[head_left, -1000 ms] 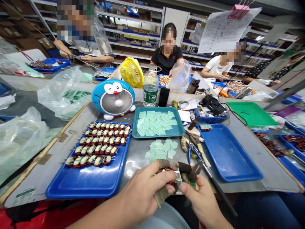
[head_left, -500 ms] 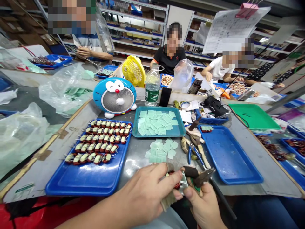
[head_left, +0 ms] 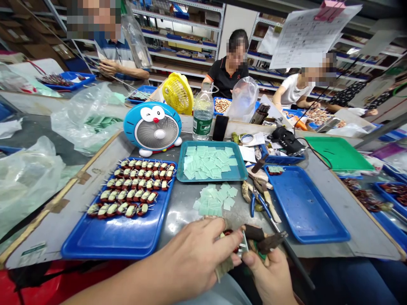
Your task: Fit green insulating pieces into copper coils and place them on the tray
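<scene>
My left hand (head_left: 203,245) is closed around a small copper-wound coil (head_left: 235,247), which shows between the fingers with a pale square plate (head_left: 244,242) at its right side. Cloth-like wraps cover some of its fingertips. My right hand (head_left: 270,273) is closed around pliers (head_left: 270,243), their dark jaws pointing right, while its thumb presses near the plate's lower edge. The pliers' handles are mostly hidden by the palm. Just beyond my hands lies a loose pile of pale green square sheets (head_left: 211,202) on the grey bench.
Rows of finished-looking coils (head_left: 130,186) fill the upper part of a blue tray (head_left: 111,241) at left. A teal tray (head_left: 181,176) holds more sheets. Another blue tray (head_left: 311,212) at right has one coil in its corner. Tools (head_left: 259,195), a fan (head_left: 155,129) and a bottle (head_left: 203,114) stand nearby.
Both hands stay almost in place, with the coil and pliers shifted only slightly. Across the bench, the co-worker in black has turned their head and leaned a little to the right.
</scene>
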Motion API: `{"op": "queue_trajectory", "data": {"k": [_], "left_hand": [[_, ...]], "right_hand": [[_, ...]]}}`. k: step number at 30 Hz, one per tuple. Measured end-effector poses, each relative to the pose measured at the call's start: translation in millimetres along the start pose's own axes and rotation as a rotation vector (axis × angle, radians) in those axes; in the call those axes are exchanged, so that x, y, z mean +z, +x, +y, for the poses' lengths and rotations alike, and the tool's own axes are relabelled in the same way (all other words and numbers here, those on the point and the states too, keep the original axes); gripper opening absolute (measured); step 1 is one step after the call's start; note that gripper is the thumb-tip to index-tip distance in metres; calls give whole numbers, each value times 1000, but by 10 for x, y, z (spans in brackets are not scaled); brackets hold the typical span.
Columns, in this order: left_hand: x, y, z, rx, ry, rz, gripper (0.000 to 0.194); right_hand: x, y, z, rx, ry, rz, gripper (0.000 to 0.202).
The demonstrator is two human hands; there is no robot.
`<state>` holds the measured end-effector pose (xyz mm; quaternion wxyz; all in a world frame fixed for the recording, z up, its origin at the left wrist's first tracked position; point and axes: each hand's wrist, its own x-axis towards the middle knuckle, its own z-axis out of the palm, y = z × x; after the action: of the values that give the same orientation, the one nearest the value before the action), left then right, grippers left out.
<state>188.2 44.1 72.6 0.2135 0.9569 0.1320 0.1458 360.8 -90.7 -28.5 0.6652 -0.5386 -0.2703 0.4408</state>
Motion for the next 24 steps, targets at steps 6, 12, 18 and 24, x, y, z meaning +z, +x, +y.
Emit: {"op": "queue_trajectory", "data": {"k": [6,12,18,24], "left_hand": [[-12,7,-9,-59,-179,12,40],[-135,27,-3,-218,-439,-92,40],[-167,39,18,-152,-307,-146,42],[-81,5,-22,-53,-231,-98,47]], "right_hand": [[-20,41,-127,-12,-35,-122,41],[-73,110,-268,-153,-190,-248,39],[-3,75,-239,-221,-196,-203,41],[-45,71,-259,-168,-202,-248,42]]}}
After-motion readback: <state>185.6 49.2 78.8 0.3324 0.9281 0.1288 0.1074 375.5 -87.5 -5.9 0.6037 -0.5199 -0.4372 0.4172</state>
